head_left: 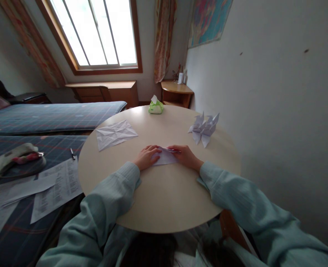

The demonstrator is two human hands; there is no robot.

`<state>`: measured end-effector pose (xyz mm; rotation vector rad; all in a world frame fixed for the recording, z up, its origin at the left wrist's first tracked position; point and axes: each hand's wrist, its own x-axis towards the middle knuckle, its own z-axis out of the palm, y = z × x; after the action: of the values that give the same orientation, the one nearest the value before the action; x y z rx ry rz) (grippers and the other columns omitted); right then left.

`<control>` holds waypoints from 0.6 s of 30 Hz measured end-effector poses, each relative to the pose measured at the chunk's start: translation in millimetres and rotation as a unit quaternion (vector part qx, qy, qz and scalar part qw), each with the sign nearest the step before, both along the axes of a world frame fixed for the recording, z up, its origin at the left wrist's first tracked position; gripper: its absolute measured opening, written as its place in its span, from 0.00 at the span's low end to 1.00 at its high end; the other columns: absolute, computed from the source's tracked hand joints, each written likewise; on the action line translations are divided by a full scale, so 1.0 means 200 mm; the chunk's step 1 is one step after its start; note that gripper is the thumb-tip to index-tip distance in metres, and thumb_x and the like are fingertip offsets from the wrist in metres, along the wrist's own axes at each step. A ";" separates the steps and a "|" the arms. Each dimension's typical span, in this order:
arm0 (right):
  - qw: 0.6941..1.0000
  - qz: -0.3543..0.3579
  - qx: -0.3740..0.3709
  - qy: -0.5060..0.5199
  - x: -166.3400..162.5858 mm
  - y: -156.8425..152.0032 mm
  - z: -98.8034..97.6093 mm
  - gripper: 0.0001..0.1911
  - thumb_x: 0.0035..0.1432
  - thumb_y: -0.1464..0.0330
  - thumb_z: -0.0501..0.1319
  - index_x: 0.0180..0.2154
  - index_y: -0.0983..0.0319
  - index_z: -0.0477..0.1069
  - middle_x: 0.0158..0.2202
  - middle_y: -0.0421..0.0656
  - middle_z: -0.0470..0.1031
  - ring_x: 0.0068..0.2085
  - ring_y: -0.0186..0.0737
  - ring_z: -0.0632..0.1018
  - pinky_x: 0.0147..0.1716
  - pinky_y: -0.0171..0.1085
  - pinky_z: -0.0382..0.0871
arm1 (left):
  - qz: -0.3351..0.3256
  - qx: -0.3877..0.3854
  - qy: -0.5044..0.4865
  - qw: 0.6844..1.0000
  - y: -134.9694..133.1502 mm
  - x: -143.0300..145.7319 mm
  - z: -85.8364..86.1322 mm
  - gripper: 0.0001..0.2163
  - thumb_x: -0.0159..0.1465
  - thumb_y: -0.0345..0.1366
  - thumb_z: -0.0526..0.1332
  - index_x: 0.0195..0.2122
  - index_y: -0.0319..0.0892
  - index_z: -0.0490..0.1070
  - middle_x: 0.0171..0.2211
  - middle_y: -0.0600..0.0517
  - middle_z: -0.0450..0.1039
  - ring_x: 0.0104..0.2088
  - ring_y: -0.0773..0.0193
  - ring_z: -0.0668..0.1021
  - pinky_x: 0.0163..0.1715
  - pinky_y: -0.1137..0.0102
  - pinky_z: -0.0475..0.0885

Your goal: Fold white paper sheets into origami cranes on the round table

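Note:
A small folded white paper [165, 157] lies on the round beige table [164, 200] in front of me. My left hand [146, 156] rests on its left end with fingers laid flat and pressed down. My right hand [184, 155] presses its right end, fingers together along the top fold. A creased, unfolded white sheet [114, 134] lies to the left on the table. Finished folded paper figures [204, 129] stand at the right side.
A green tissue pack [156, 106] sits at the table's far edge. A bed with a plaid cover [41, 116] is on the left, with printed papers [52, 187], a pen [72, 153] and a slipper-like object [15, 157]. A wall is close on the right.

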<state>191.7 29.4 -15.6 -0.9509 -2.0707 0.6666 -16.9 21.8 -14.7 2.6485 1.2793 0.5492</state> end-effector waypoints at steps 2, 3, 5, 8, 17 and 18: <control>1.000 0.002 -0.003 0.001 0.00 -0.01 0.00 0.17 0.45 0.78 0.53 0.37 0.62 0.72 0.35 0.42 0.76 0.36 0.37 0.75 0.36 0.34 0.69 | 0.002 0.002 -0.002 1.000 0.00 0.00 0.00 0.13 0.59 0.40 0.51 0.45 0.47 0.64 0.50 0.51 0.62 0.50 0.61 0.64 0.50 0.62 0.59; 1.000 0.005 -0.001 -0.001 0.00 -0.01 0.00 0.18 0.44 0.79 0.52 0.37 0.62 0.72 0.36 0.42 0.76 0.36 0.37 0.75 0.36 0.35 0.69 | 0.003 0.003 -0.002 1.000 0.00 0.01 0.00 0.13 0.58 0.39 0.51 0.44 0.47 0.64 0.49 0.52 0.62 0.50 0.60 0.64 0.50 0.62 0.59; 1.000 0.022 0.014 -0.009 0.00 -0.01 0.01 0.20 0.43 0.81 0.51 0.36 0.61 0.73 0.37 0.42 0.75 0.38 0.37 0.75 0.39 0.36 0.68 | 0.008 0.006 -0.002 1.000 0.00 0.01 0.00 0.13 0.58 0.39 0.52 0.43 0.46 0.65 0.49 0.51 0.62 0.50 0.60 0.64 0.50 0.62 0.59; 0.997 0.057 0.044 -0.028 0.01 -0.02 0.01 0.21 0.41 0.82 0.50 0.34 0.60 0.73 0.38 0.40 0.75 0.41 0.36 0.74 0.44 0.38 0.66 | 0.020 0.010 -0.005 1.000 0.00 0.01 0.00 0.13 0.57 0.40 0.53 0.43 0.45 0.64 0.48 0.50 0.62 0.49 0.59 0.64 0.50 0.62 0.59; 0.983 0.099 0.103 -0.113 0.01 -0.02 0.02 0.16 0.45 0.77 0.54 0.36 0.59 0.73 0.39 0.42 0.74 0.42 0.36 0.73 0.46 0.39 0.66 | 0.050 0.000 -0.042 0.998 0.01 0.00 -0.03 0.19 0.55 0.43 0.55 0.45 0.38 0.59 0.44 0.45 0.65 0.47 0.58 0.66 0.47 0.63 0.62; 0.982 0.100 0.108 -0.118 0.01 -0.02 0.03 0.15 0.46 0.76 0.54 0.36 0.59 0.73 0.39 0.42 0.74 0.42 0.36 0.73 0.45 0.39 0.66 | 0.053 -0.002 -0.041 0.998 0.01 0.01 -0.03 0.20 0.55 0.43 0.56 0.45 0.37 0.59 0.44 0.44 0.65 0.46 0.57 0.67 0.47 0.63 0.62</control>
<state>193.3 24.9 -10.4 -0.7320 -2.4155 0.4337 -15.6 24.1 -21.1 2.5374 1.3996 0.6628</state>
